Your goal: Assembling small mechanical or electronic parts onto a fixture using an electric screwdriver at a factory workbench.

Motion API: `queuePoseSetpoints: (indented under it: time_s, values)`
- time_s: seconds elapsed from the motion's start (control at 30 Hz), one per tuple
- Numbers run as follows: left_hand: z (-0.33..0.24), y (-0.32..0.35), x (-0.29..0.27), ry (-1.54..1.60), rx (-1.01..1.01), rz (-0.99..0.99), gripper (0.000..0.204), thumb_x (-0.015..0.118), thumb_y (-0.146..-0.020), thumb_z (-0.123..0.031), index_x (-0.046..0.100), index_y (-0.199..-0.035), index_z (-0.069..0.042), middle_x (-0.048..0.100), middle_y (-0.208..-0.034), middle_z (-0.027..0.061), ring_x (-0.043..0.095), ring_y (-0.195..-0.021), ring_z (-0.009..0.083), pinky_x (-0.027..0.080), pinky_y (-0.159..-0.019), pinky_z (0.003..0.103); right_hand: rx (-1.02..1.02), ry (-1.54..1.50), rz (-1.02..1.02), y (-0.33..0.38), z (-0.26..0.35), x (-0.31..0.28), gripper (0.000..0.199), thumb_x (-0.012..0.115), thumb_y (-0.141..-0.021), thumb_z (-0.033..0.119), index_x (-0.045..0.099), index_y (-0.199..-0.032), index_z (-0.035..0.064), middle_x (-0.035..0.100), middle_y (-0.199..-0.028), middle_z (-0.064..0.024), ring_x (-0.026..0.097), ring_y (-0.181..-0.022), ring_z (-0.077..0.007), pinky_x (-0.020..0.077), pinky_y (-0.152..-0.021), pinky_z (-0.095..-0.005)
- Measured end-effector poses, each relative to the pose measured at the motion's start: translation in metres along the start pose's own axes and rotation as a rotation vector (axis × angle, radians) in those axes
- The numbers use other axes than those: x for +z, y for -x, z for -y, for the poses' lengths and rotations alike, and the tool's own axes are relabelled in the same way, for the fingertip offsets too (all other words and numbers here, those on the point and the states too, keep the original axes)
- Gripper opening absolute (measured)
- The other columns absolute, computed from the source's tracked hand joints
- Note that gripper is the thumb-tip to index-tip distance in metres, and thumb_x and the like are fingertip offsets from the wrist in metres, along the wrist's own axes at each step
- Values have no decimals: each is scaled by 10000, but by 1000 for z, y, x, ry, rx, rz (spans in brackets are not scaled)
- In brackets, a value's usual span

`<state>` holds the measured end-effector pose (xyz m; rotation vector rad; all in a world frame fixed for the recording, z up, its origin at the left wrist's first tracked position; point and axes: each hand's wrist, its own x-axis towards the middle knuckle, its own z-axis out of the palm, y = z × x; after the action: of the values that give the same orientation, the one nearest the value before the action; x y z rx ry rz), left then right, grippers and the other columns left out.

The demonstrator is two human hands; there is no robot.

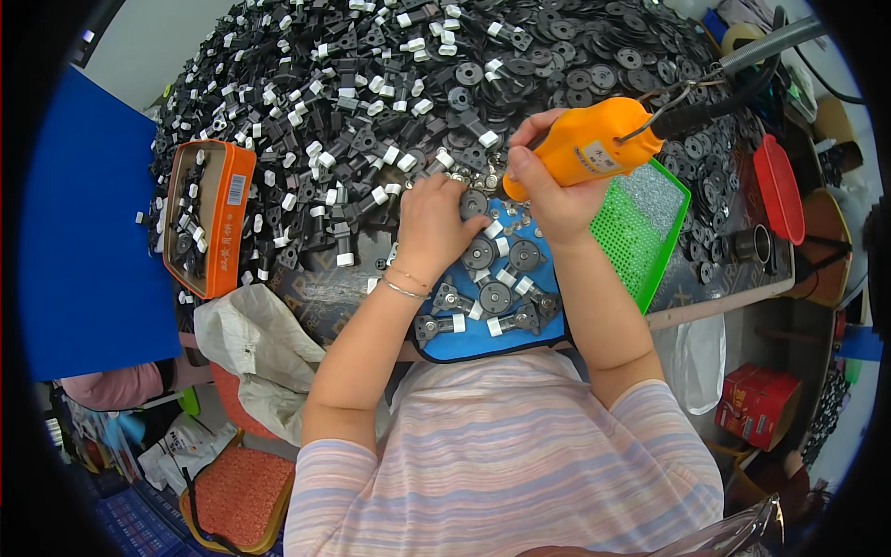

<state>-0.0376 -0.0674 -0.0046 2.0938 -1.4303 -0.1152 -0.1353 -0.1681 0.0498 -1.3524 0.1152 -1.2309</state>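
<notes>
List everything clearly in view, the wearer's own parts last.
table: one, dark, centre
electric screwdriver: one, orange, in right hand
mat: one, blue, centre
mat discs: at least three, black, on it
white-ended brackets: uncounted, black, upper left heap
loose discs: uncounted, black, upper right heap
perforated tray: one, green, right of mat
small pieces: uncounted, silvery, inside it
shallow tray: one, red, far right
cup: one, dark, near it
open box: one, orange, left
sack: one, whitish, below it
panel: one, blue, far left
carton: one, red, lower right
shirt: one, pale-striped, lower centre
left hand: one, bare, near black disc
right hand: one, bare, round screwdriver
</notes>
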Motion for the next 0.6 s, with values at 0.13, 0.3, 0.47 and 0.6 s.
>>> queuePoseSetpoints:
  time_s: [0.13, 0.3, 0.47, 0.6]
  values:
    - [-3, 1, -1, -15, -17, 25, 383, 751, -562, -230, 609, -861, -37, 557, -856, 92, 515, -856, 274, 395, -748, 363, -1, -23, 7, 0, -1, 1, 341, 611, -695, -68, 466, -994, 9, 547, -825, -114, 545, -615, -120, 466, -552, -218]
    - [-4, 1, 1, 3, -28, 63, 378, 749, -567, -218, 607, -864, -32, 562, -853, 97, 519, -855, 276, 402, -748, 365, 0, -45, 4, 0, -4, 4, 350, 608, -692, -77, 467, -998, 19, 546, -828, -111, 544, -622, -117, 466, -552, -214]
    - [-3, 2, 2, 16, -29, 60, 370, 751, -568, -199, 604, -855, -17, 574, -838, 111, 533, -829, 288, 419, -734, 365, 2, -39, 17, 1, -10, 6, 359, 610, -690, -82, 467, -1000, 31, 548, -827, -102, 546, -639, -115, 466, -554, -213]
    - [1, 1, 8, 64, -52, 89, 362, 752, -568, -188, 600, -842, -6, 578, -831, 127, 539, -822, 307, 429, -731, 373, -3, -1, 58, 0, -19, 10, 337, 611, -688, -85, 474, -979, 18, 553, -808, -86, 552, -659, -115, 465, -556, -220]
